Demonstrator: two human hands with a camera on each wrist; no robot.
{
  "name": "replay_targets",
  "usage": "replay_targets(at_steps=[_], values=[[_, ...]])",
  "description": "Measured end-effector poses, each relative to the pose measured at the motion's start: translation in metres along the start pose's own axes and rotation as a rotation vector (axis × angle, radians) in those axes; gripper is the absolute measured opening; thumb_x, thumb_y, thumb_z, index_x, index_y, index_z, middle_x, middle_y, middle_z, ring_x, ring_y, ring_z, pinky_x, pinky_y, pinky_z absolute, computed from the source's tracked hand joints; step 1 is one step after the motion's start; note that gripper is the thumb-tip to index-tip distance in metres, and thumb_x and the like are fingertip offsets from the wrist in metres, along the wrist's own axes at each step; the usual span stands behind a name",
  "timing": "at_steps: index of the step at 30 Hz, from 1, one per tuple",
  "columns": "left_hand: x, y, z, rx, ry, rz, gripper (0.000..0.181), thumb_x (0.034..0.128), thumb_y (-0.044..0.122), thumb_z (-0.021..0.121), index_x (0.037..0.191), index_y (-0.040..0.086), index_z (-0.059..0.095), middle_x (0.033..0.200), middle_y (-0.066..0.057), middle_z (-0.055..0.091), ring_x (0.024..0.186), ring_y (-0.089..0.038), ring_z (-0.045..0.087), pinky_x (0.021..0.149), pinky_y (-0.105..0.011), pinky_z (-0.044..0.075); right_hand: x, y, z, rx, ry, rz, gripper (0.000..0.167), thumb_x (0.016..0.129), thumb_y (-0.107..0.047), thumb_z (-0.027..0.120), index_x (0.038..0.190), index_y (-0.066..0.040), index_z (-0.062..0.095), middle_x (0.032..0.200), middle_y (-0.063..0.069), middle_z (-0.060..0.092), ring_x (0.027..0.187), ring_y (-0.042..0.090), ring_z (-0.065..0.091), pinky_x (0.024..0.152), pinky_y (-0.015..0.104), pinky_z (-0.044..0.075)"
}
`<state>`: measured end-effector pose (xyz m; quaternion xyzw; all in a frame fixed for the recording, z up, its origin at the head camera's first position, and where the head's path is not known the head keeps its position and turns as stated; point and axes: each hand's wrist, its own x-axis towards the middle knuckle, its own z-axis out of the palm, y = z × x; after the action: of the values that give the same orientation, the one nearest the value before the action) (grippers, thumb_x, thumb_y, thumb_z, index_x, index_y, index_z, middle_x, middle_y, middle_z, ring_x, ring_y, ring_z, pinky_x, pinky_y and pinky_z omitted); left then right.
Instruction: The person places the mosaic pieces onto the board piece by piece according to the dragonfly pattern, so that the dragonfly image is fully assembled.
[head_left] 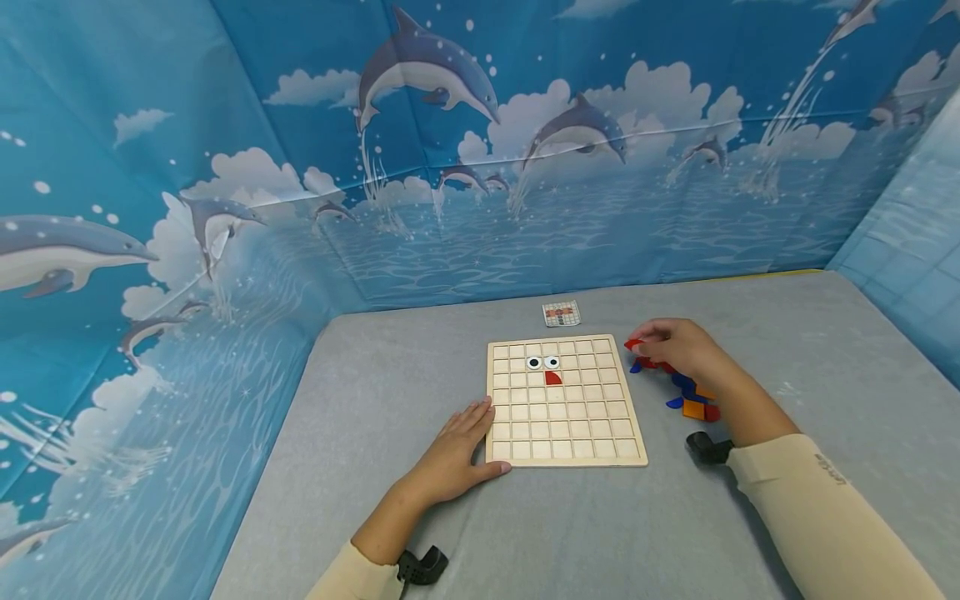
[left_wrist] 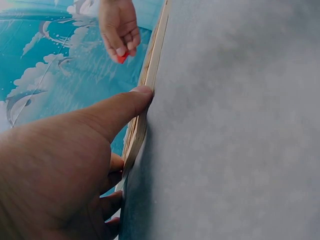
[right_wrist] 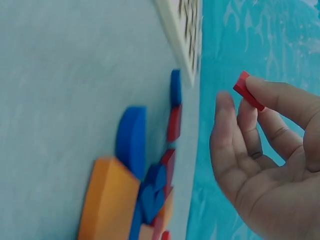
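A square wooden grid board (head_left: 567, 402) lies on the grey cloth, with two round eye pieces (head_left: 543, 362) and a red quarter-circle block (head_left: 552, 378) set in its upper cells. My left hand (head_left: 456, 454) rests at the board's lower left corner, thumb along the front edge and fingers spread by the left side. Right of the board, my right hand (head_left: 678, 346) is raised over loose blocks. In the right wrist view, a small red block (right_wrist: 248, 91) is pinched between its thumb and fingertips; the block's full shape is partly hidden.
Loose blue, red and orange blocks (head_left: 693, 409) lie in a cluster right of the board, partly under my right forearm. Behind the board lies a small pattern card (head_left: 561, 313). A dolphin-printed curtain (head_left: 480, 233) borders the table's back and left.
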<state>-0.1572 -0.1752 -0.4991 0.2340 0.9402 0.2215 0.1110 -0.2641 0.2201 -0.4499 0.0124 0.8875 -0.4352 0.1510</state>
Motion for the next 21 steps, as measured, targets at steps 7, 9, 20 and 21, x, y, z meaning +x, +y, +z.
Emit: replay_targets(at_steps=[7,9,20,21], values=[[0.000,-0.001,0.000,0.006,0.003,0.007,0.092,0.0935,0.054,0.066,0.161,0.008,0.024,0.171,-0.001,0.016,0.159,-0.024,0.014,0.129,-0.049,0.015,-0.005,-0.018,0.011,0.013,-0.049,-0.077,0.042,0.100,-0.031,0.064,0.135,-0.009,0.062,0.125,0.015,0.063,0.107,0.030,0.065,0.086,0.040,0.055],[0.000,-0.001,0.000,0.011,-0.002,0.002,0.092,0.0936,0.054,0.066,0.161,0.009,0.023,0.171,0.000,0.015,0.159,-0.022,0.013,0.130,-0.048,0.015,-0.005,-0.022,0.016,0.031,-0.058,-0.094,0.041,0.100,-0.027,0.064,0.135,-0.008,0.062,0.122,0.014,0.063,0.108,0.032,0.065,0.089,0.041,0.056],[-0.001,0.000,0.000,0.005,0.001,-0.002,0.092,0.0933,0.054,0.067,0.161,0.010,0.023,0.171,0.001,0.015,0.159,-0.021,0.013,0.130,-0.047,0.015,-0.002,-0.042,0.043,0.061,-0.123,-0.184,0.032,0.098,-0.017,0.066,0.128,-0.005,0.066,0.114,0.012,0.066,0.106,0.028,0.062,0.096,0.047,0.055],[-0.001,0.001,0.000,0.004,0.001,-0.002,0.092,0.0933,0.054,0.067,0.161,0.010,0.023,0.171,0.001,0.015,0.159,-0.021,0.013,0.130,-0.047,0.014,-0.002,-0.044,0.045,0.060,-0.134,-0.193,0.031,0.098,-0.017,0.066,0.127,-0.005,0.066,0.114,0.012,0.067,0.106,0.029,0.063,0.096,0.048,0.055]])
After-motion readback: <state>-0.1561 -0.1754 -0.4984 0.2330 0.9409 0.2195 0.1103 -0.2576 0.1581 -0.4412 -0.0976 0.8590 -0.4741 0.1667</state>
